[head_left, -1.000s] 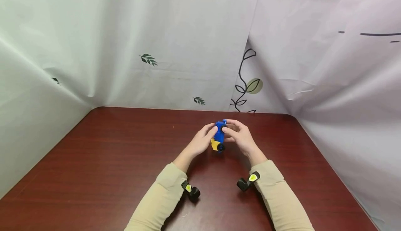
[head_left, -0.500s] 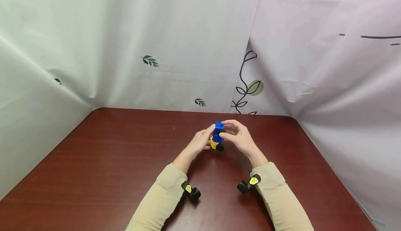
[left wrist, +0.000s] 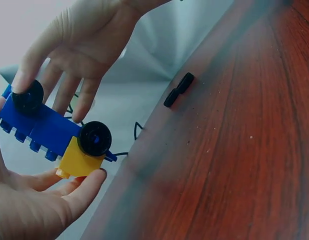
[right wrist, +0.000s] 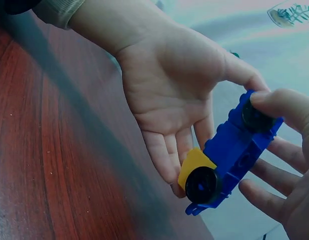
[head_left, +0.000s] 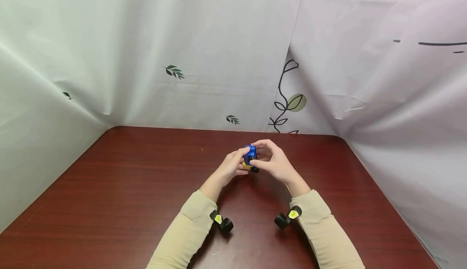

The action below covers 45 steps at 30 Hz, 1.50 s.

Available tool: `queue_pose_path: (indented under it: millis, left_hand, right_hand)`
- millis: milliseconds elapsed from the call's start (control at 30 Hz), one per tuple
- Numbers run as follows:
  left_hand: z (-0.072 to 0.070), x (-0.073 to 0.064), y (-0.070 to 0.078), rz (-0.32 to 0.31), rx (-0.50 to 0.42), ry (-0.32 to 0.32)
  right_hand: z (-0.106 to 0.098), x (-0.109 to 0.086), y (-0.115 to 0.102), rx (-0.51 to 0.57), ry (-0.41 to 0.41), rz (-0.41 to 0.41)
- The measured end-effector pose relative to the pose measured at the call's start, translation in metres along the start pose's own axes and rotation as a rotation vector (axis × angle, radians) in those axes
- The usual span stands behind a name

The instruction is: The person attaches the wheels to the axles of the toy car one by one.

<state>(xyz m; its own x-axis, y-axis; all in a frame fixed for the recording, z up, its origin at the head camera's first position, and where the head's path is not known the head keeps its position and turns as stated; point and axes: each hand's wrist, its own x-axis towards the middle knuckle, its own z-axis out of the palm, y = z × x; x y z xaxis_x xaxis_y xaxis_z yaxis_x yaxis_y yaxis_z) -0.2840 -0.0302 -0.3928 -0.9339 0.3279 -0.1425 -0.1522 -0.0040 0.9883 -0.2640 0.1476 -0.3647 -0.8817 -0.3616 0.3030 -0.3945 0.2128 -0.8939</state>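
Between both hands, above the table, is a toy car (head_left: pixel 251 152) of blue building bricks with a yellow brick (left wrist: pixel 79 160) at one end and black wheels (right wrist: pixel 202 186). Its underside faces the right wrist camera. My right hand (head_left: pixel 275 164) pinches the blue end, the thumb pressing on the wheel (left wrist: pixel 28 99) there. From the studded side my left hand (head_left: pixel 230 165) holds the car, its thumb at the blue end and its other fingers around the yellow end. The car's far side is hidden in the head view.
A dark red wooden table (head_left: pixel 146 188) lies under the hands. White printed sheets (head_left: pixel 204 50) hang behind it and along both sides. A small black camera (head_left: pixel 226 225) sticks out from the left wrist, another black camera (head_left: pixel 281 221) from the right.
The toy car has tipped so that it looks shorter in the head view, and shifted slightly left. My right hand has followed it left; fingers of my left hand now show below it.
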Motion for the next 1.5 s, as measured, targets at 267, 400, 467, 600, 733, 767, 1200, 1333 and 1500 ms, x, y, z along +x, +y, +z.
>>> queue_pose_path:
  millis: [267, 400, 467, 600, 733, 767, 1200, 1333, 1500]
  left_hand:
    - [0.002, 0.004, -0.002, 0.066, -0.032, -0.008]
    - [0.003, 0.004, -0.001, 0.102, -0.040, 0.034]
    - [0.003, 0.003, -0.002, 0.116, -0.038, 0.057]
    - [0.003, 0.000, -0.001, 0.145, -0.037, 0.073]
    - [0.002, 0.001, -0.001, 0.191, -0.001, 0.065]
    - [0.002, 0.001, -0.001, 0.196, 0.018, 0.065]
    - [-0.002, -0.001, -0.003, 0.236, 0.112, 0.100]
    - [-0.004, -0.002, -0.004, 0.232, 0.088, 0.064]
    - [-0.004, -0.004, -0.002, 0.247, 0.122, -0.009]
  right_hand:
    - [-0.009, 0.002, 0.014, -0.039, 0.061, 0.055]
    - [-0.012, 0.006, 0.019, -0.011, 0.086, 0.107]
    - [-0.013, 0.007, 0.021, 0.012, 0.079, 0.149]
    - [-0.016, 0.008, 0.025, 0.038, 0.015, 0.223]
    - [-0.018, 0.009, 0.025, 0.034, 0.003, 0.242]
    - [-0.019, 0.008, 0.025, 0.029, 0.007, 0.244]
    - [-0.047, 0.002, 0.026, -0.073, 0.095, 0.257]
    - [-0.061, -0.006, 0.036, -0.112, 0.141, 0.277]
    - [-0.076, -0.017, 0.048, -0.203, 0.194, 0.301]
